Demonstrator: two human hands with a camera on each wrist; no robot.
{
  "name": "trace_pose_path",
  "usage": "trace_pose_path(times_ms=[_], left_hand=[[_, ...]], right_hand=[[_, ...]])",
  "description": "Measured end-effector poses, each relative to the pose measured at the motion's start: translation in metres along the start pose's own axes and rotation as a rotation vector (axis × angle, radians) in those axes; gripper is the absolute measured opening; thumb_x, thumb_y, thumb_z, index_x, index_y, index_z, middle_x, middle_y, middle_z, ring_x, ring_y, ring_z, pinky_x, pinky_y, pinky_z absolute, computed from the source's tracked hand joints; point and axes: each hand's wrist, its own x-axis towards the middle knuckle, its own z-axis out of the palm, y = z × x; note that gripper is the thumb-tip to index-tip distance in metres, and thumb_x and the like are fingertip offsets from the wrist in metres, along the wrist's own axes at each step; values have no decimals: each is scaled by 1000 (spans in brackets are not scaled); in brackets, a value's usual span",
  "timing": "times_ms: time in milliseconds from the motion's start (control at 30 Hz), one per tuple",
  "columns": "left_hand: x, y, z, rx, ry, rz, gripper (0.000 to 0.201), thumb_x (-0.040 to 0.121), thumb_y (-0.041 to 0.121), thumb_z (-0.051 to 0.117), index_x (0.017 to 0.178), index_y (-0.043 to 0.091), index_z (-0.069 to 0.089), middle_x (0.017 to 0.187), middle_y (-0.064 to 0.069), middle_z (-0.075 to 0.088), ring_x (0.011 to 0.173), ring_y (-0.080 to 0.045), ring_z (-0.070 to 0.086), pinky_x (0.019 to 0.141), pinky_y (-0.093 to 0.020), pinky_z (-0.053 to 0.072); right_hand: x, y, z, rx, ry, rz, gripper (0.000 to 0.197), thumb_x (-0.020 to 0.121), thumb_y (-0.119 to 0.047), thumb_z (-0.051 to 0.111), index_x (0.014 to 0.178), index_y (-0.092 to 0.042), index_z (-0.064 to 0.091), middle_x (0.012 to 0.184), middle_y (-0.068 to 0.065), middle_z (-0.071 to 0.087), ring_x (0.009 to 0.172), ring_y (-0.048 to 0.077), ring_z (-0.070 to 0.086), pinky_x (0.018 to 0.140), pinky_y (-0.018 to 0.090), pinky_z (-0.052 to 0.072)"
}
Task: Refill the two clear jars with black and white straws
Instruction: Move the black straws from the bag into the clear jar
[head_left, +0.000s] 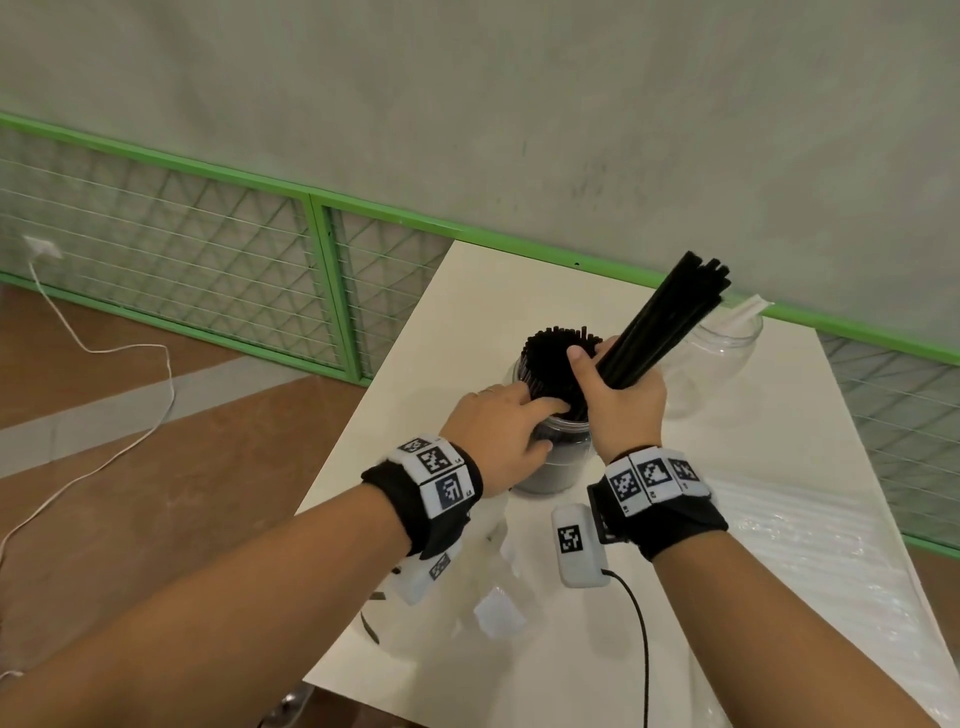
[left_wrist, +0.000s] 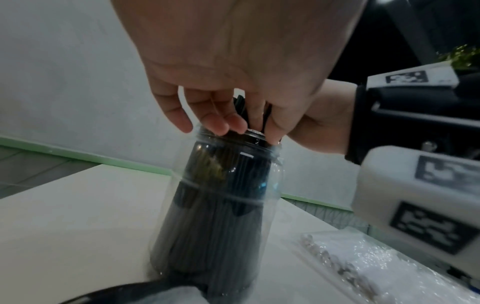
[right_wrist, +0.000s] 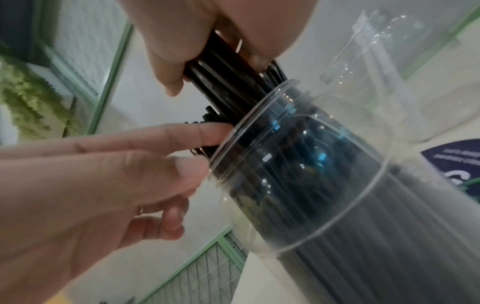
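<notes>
black straws (head_left: 670, 322): light, slippery; your right hand (head_left: 626, 410) clasps them low, centre frame; left hand (head_left: 498, 431) rests straight-fingered on the jar (head_left: 560, 467).

the jar (head_left: 560, 467) is clear, glossy plastic; the black straws (head_left: 670, 322) look smooth and faintly shiny; the tabletop (head_left: 467, 322) is smooth, matt cream; a crinkled, glossy plastic wrapper (head_left: 810, 530) lies on it.

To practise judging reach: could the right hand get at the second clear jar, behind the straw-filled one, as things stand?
Probably yes: the second clear jar stands beyond the right hand with nothing between, but that hand grips a bundle of black straws, so grasping must wait.
</notes>
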Motion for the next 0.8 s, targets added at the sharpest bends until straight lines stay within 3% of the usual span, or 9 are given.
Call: trace_pose_path(times_ms=[100, 167, 200, 267, 367, 467, 600, 700, 800], left_hand=[[-3, -5, 1, -69, -6, -52, 49, 91, 40, 48, 138, 34, 39, 111, -1, 55, 102, -23, 53, 85, -35, 43], [-5, -7, 2, -115, -34, -65, 50, 91, 39, 50, 139, 33, 38, 108, 1, 55, 101, -22, 53, 86, -37, 45], [-5, -7, 2, -145, -40, -70, 49, 91, 37, 51, 138, 33, 40, 105, 2, 55, 99, -21, 53, 86, -36, 45], [-4, -7, 1, -222, -25, -96, 43, 90, 34, 52, 133, 33, 46, 96, 7, 52, 94, -17, 53, 83, -34, 45], [0, -8, -2, -327, 32, -151, 31, 89, 30, 54, 120, 33, 54, 92, 11, 49, 84, -12, 51, 77, -29, 44], [4, -10, -7, -396, 54, -177, 24, 89, 27, 55, 112, 31, 58, 92, 9, 50, 80, -11, 52, 76, -28, 45], [8, -12, -12, -451, 49, -193, 20, 88, 25, 56, 108, 29, 60, 94, 7, 53, 78, -11, 55, 78, -30, 47], [9, -12, -13, -483, 39, -199, 19, 88, 23, 58, 106, 27, 61, 95, 6, 55, 79, -13, 57, 80, -31, 48], [9, -10, -13, -505, 26, -197, 20, 88, 20, 58, 107, 26, 61, 96, 4, 55, 79, -13, 57, 81, -29, 48]], right_hand=[[0, 6, 1, -97, 17, -23, 39, 65, -57, 73, 88, -61, 42, 100, 3, 58, 108, 26, 56, 91, 42, 49], [1, 10, 2, -128, 36, 10, 43, 67, -54, 77, 96, -50, 45, 99, -13, 46, 112, 24, 51, 95, 47, 48], [1, 12, 2, -155, 45, 39, 45, 67, -52, 78, 100, -34, 52, 99, -18, 39, 111, 21, 50, 96, 46, 48], [2, 15, 4, -163, 42, 93, 56, 67, -49, 80, 103, -16, 53, 99, -17, 34, 110, 20, 50, 96, 42, 48], [0, 13, 6, -144, 16, 91, 57, 67, -42, 83, 105, -20, 46, 102, -12, 38, 114, 20, 46, 94, 32, 44], [1, 11, 4, -107, -34, 57, 59, 64, -41, 85, 107, -16, 54, 111, -5, 45, 109, 4, 42, 92, 20, 44], [6, 6, -3, -4, -110, 54, 59, 59, -56, 83, 106, -34, 56, 112, -1, 63, 109, 14, 60, 93, 39, 51], [14, -14, -9, 191, -113, 33, 62, 72, -33, 78, 124, -27, 46, 114, -2, 65, 106, 9, 62, 92, 28, 49], [22, -34, -14, 236, -124, -85, 70, 78, -35, 70, 136, -28, 31, 117, 1, 65, 103, 16, 65, 90, 25, 50]])
